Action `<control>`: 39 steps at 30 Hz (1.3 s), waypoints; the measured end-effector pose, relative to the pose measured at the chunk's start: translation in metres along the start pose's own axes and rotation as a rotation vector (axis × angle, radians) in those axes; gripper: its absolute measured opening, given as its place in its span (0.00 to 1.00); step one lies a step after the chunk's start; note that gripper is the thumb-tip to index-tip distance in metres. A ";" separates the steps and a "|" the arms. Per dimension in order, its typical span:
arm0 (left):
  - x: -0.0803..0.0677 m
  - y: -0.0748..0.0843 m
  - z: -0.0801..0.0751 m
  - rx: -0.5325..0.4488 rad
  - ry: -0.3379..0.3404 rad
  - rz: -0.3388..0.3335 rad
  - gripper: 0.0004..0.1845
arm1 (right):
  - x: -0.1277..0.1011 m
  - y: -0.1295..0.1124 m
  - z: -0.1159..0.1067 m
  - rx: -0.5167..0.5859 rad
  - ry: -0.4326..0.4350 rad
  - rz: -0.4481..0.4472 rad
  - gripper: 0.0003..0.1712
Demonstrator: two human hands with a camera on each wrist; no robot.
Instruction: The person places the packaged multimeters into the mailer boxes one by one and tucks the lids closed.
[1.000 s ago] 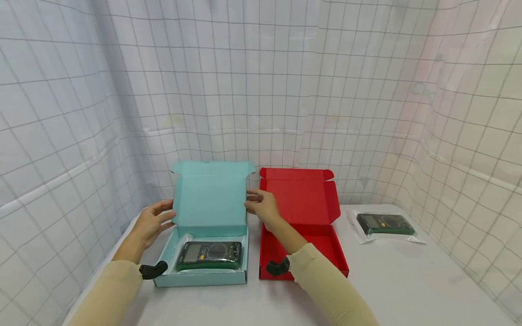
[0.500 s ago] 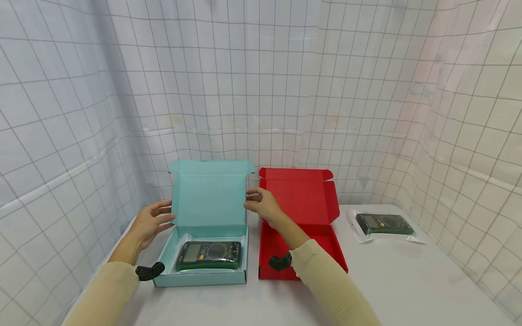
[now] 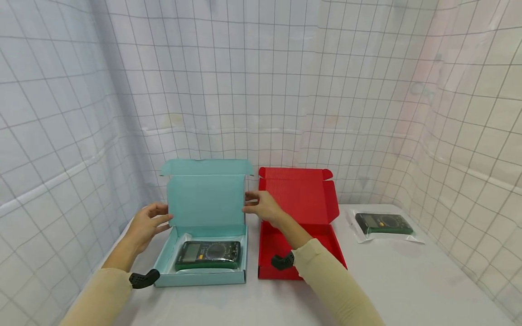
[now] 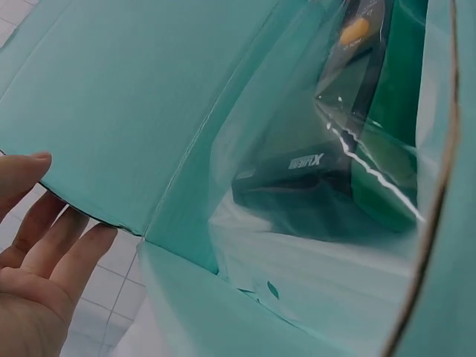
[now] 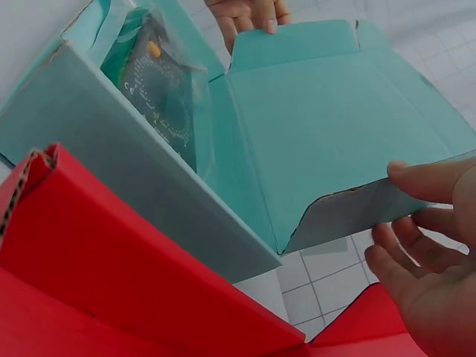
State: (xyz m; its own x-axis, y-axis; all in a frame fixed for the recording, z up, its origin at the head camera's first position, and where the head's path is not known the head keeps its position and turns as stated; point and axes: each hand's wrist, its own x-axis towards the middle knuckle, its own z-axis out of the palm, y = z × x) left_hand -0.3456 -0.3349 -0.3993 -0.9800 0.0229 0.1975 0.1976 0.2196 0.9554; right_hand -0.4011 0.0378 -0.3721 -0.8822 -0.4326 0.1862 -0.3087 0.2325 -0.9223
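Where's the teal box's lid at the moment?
In the head view, the lid stands raised left of centre, behind the bagged multimeter, between the left hand and right hand.

Person's left arm and right arm, cream-sleeved, wrists bare, reach from table's front side toward back edge, slanting inward. Left hand, near left edge, pinches between thumb and fingers, fingertips pointing right. Right hand, raised toward middle of back edge, mirrors pinch, thumb on one side, bent fingers on other, fingertips pointing left.
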 end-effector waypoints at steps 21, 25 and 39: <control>-0.011 -0.005 -0.012 -0.083 -0.062 0.028 0.14 | -0.007 0.000 -0.004 -0.132 -0.035 -0.067 0.33; -0.017 -0.007 -0.015 -0.078 -0.079 0.029 0.13 | -0.010 0.002 -0.002 -0.120 -0.049 -0.080 0.32; -0.029 -0.012 -0.015 -0.058 -0.101 0.032 0.14 | -0.025 0.002 0.002 -0.205 -0.057 -0.165 0.31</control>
State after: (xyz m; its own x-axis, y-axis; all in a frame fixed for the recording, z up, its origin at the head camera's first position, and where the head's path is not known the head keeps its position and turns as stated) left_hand -0.3192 -0.3526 -0.4137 -0.9699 0.1272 0.2076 0.2267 0.1607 0.9606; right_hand -0.3790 0.0476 -0.3793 -0.7941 -0.5264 0.3040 -0.5178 0.3239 -0.7918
